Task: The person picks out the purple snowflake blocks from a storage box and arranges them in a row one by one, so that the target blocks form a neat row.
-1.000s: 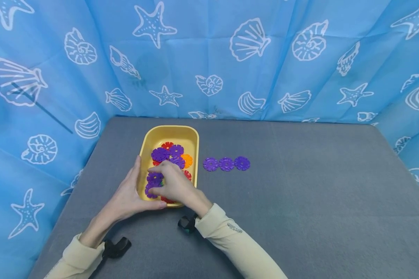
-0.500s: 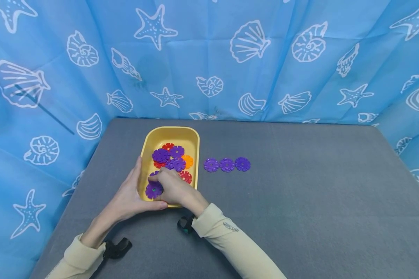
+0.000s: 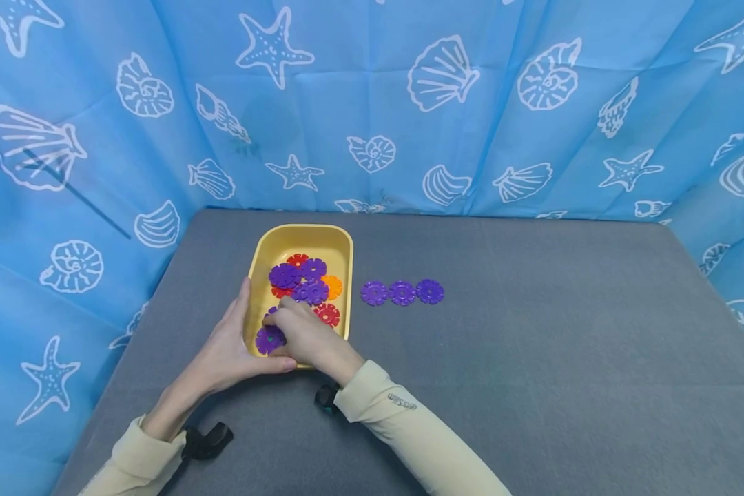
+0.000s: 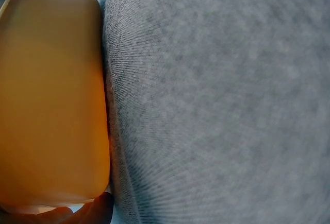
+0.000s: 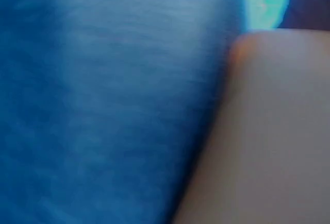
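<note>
In the head view, a yellow plastic tray (image 3: 302, 234) holds loose flower-shaped linking discs in purple, red and orange. My left hand (image 3: 226, 351) grips the tray's near left corner, fingers along its side and thumb across its front. Inside the tray's near end is my right hand (image 3: 306, 334), with thumb and index finger at opposite edges of a purple disc (image 3: 269, 340). The fingertips are partly hidden. The left wrist view shows the tray's outer wall (image 4: 54, 100) with fingertips below it; the right wrist view is blurred.
To the right of the tray, a row of 3 purple discs (image 3: 402, 293) lies flat on the grey table (image 3: 533, 344). A blue curtain (image 3: 372, 103) with shell prints hangs behind and at both sides.
My right hand has lowered into the near end of the tray and closed its fingers on a purple disc, which has shifted slightly left. A red disc beside the hand shows more. The left hand stays.
</note>
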A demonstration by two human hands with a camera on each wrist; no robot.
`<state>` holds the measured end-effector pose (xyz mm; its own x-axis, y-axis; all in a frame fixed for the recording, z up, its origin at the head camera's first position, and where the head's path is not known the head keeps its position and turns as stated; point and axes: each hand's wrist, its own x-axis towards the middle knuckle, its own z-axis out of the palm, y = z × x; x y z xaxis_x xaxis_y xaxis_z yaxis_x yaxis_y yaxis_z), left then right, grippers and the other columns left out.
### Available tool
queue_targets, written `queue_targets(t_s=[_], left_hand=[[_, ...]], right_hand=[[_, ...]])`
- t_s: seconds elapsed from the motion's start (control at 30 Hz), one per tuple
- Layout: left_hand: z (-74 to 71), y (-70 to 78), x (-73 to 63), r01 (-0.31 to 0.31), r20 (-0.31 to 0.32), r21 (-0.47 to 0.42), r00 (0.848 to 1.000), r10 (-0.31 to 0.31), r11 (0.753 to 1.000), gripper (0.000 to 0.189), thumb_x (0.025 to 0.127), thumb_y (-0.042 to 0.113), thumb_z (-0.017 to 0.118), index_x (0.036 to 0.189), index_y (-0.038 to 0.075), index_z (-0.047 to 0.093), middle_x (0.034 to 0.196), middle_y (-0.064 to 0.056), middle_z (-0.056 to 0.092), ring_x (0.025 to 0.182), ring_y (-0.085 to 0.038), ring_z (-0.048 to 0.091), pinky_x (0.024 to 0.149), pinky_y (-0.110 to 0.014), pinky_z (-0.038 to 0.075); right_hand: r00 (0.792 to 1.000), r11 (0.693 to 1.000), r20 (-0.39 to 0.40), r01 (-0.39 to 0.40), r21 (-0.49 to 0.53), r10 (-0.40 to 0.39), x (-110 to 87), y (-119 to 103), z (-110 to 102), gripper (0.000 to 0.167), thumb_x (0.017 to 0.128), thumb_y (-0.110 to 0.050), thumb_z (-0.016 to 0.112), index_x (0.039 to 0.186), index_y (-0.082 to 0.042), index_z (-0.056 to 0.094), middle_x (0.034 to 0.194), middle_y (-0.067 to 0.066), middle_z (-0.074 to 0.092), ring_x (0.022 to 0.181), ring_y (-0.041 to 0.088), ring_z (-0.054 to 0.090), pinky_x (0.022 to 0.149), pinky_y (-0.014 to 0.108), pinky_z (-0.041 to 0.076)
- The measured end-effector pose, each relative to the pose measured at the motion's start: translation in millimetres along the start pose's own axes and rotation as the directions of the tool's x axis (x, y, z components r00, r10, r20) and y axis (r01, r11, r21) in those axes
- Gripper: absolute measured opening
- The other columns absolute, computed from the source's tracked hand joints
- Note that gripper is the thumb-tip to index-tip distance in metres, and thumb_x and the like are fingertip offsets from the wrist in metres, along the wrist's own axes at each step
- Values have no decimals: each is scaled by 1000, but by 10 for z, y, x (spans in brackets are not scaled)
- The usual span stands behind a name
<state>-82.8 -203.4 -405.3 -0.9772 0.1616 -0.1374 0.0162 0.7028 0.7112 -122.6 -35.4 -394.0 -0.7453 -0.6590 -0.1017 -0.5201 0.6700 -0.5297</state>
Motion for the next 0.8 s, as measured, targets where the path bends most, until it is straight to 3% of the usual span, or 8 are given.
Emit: queue_targets(t_s=[0.43,0.63,0.8], left_hand=[[-5,11,7,14,0,6,1000,-14,1000,145,70,57,88,163,24,-18,170,-23,10,152,-52,24,113,-73,33],[-6,8,13,13,1,17,1000,-13,1000,145,70,58,87,163,23,-18,171,-23,9,153,-51,24,114,-72,34],[0,-4,14,-2,-1,1,1000,2,1000,143,72,53,88,163,22,-17,171,-22,8,152,-49,26,113,-70,37]], right_hand=[[999,1000,-50,18,-19,-19,30,24,17,51,86,-29,84,130,-10,70,122,5,68,106,16,58,98,26,50],[992,995,-124,19,98,-6,66,27,-23,44,86,-25,84,123,-5,73,108,6,71,92,12,58,82,18,52],[983,983,-184,2,182,32,54,19,-67,51,84,-25,86,129,-5,71,105,7,68,87,10,55,74,12,49]])
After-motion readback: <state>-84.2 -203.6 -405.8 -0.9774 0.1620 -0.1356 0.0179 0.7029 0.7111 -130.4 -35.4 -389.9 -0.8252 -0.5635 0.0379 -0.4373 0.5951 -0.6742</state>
